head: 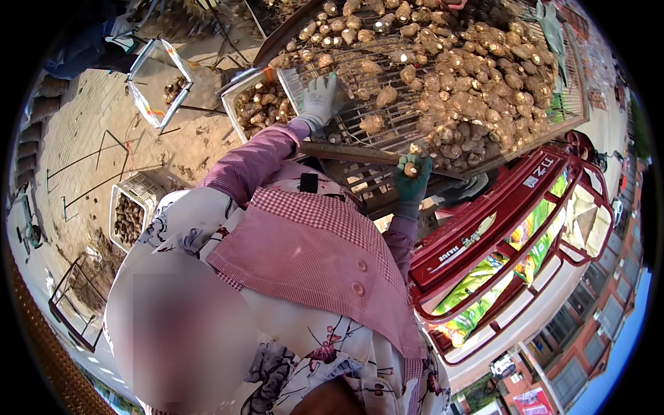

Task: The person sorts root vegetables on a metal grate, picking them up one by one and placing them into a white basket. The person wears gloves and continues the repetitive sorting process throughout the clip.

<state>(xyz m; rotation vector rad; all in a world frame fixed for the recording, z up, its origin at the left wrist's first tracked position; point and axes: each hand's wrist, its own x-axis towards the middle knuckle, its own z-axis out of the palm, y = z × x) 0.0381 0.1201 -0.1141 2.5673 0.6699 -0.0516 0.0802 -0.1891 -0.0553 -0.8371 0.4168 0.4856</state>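
My left hand, in a pale work glove, reaches over the slatted sorting rack next to a plastic crate of taro corms. Its fingers are extended, with nothing seen in its grasp. My right hand, in a green-coated glove, is at the rack's near edge, its fingers curled around a taro corm whose pale cut end faces up. Another corm lies just beyond those fingers. A large heap of brown taro corms covers the rack's right side, with loose ones scattered farther left.
At the rack's left end stands a white crate holding corms. An open clear bag on a frame has a few inside. Another crate sits on the ground at left. A red cargo vehicle carrying bright sacks stands close at right.
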